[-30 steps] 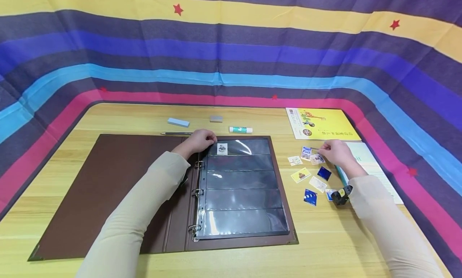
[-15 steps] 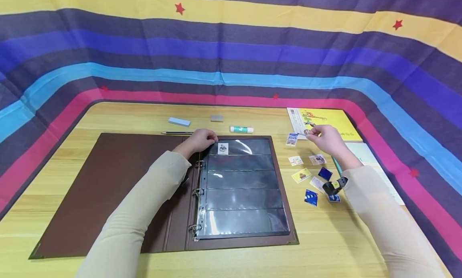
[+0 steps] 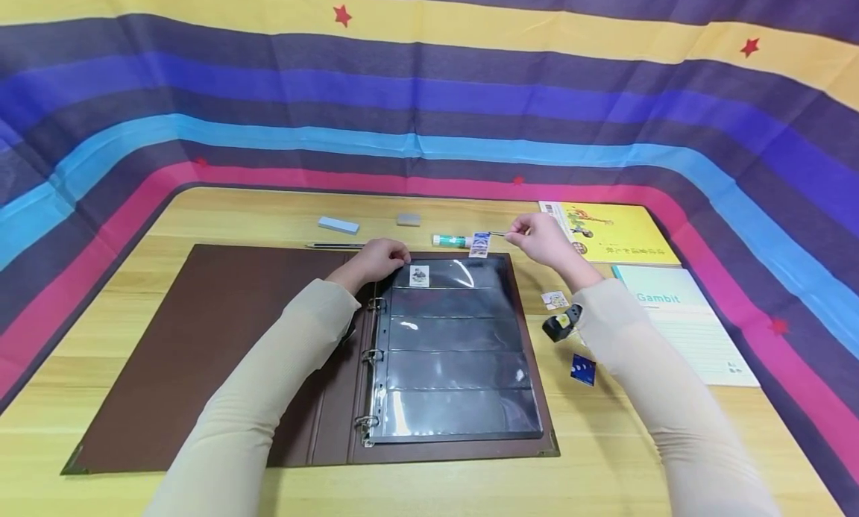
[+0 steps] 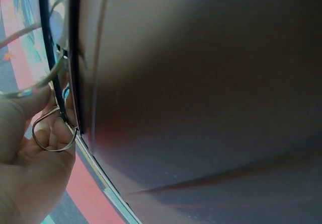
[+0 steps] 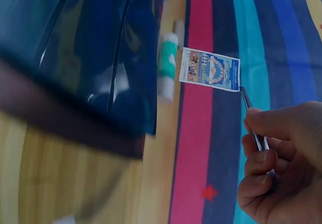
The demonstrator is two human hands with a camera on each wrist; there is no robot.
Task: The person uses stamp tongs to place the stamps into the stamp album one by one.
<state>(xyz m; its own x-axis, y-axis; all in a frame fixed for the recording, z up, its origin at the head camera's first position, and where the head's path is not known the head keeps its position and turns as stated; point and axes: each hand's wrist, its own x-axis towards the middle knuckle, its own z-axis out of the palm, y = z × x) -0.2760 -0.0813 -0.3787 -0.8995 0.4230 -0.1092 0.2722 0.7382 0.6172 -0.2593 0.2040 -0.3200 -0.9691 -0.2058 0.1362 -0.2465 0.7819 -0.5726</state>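
Nearest edge of the pale wooden bench (image 3: 564, 494) first: there's a big brown ring binder (image 3: 148, 383) lying wide open, with a black-backed clear plastic sleeve page (image 3: 463, 412) on its silver metal rings (image 3: 365, 421). Just right of it sits a dark blue stamp (image 3: 583, 370), and a bit further up a small whitish stamp (image 3: 553, 301). At the top of the page, the left hand (image 3: 374, 262) is pinching the inner corner, right next to a grey-and-white portrait stamp (image 3: 419, 276) in the top pocket. The right hand (image 3: 540, 237) is pinching slim metal tweezers (image 5: 246, 102), and their tips have a blue-and-white perforated stamp (image 5: 210, 69) by one end, hanging just past the page's far edge, not in a pocket yet. I'd say this is the carrying-over step; next move probably calls for keeping that top pocket's mouth parted and lining the stamp's free end up square so nothing bends. Behind that, a green-and-white glue stick (image 3: 451, 241), then a yellow picture book (image 3: 624, 233) and a striped cloth (image 3: 416, 99) backdrop.
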